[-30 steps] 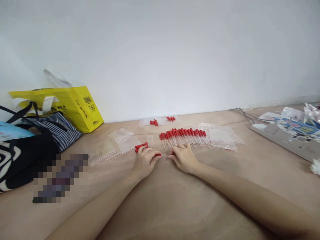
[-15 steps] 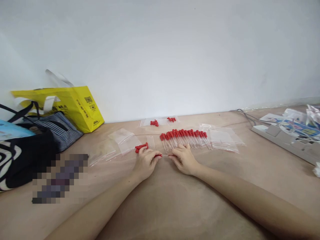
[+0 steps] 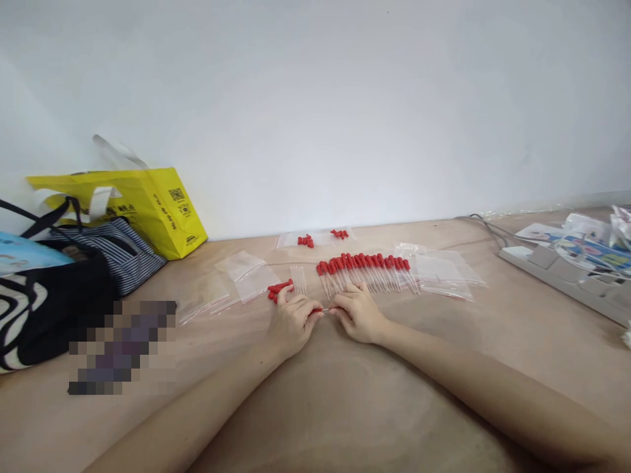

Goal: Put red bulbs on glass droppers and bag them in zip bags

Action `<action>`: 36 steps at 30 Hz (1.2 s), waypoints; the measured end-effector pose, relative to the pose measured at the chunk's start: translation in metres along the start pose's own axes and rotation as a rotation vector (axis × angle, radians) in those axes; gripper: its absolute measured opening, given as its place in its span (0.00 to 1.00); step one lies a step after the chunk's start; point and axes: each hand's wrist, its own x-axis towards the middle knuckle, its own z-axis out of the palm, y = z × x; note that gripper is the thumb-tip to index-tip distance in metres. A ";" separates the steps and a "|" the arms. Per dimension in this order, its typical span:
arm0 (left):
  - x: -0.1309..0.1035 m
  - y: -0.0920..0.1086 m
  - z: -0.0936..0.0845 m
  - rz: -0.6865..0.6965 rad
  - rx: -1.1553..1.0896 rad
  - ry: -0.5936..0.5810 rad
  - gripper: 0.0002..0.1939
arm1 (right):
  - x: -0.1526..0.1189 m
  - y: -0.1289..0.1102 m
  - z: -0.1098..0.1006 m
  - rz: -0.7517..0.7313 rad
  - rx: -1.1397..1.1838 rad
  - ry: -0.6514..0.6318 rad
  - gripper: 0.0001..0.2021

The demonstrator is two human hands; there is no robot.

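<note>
My left hand [image 3: 294, 323] pinches a small red rubber bulb [image 3: 318, 310], most of it hidden by the fingers. Facing it, my right hand [image 3: 359, 314] pinches a thin clear tube [image 3: 325, 310] whose end meets the bulb. Behind my right hand lies a long row of clear tubes with red bulbs [image 3: 362, 261], side by side. Loose red bulbs [image 3: 280, 289] rest just beyond my left fingers, beside several bare clear tubes [image 3: 298, 279].
Clear zip bags lie left [image 3: 249, 276] and right [image 3: 444, 272] of the row. Farther back, another bag [image 3: 320, 238] bears small red bulbs. A yellow bag [image 3: 172, 210], striped pouch [image 3: 131, 253] and black bag [image 3: 59, 309] stand left; a power strip [image 3: 557, 276] lies right.
My two hands have come closer together, so less of the clear tube shows between them. The whole view has shifted slightly.
</note>
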 end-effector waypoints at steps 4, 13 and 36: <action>0.001 -0.001 -0.003 0.011 -0.015 0.010 0.06 | 0.001 0.002 -0.001 0.027 0.063 -0.051 0.07; -0.001 -0.005 -0.014 0.017 0.019 0.014 0.05 | -0.008 0.011 -0.012 -0.044 0.021 -0.082 0.09; 0.001 -0.006 -0.014 0.025 0.078 0.030 0.06 | 0.005 0.004 -0.021 -0.027 -0.169 -0.164 0.11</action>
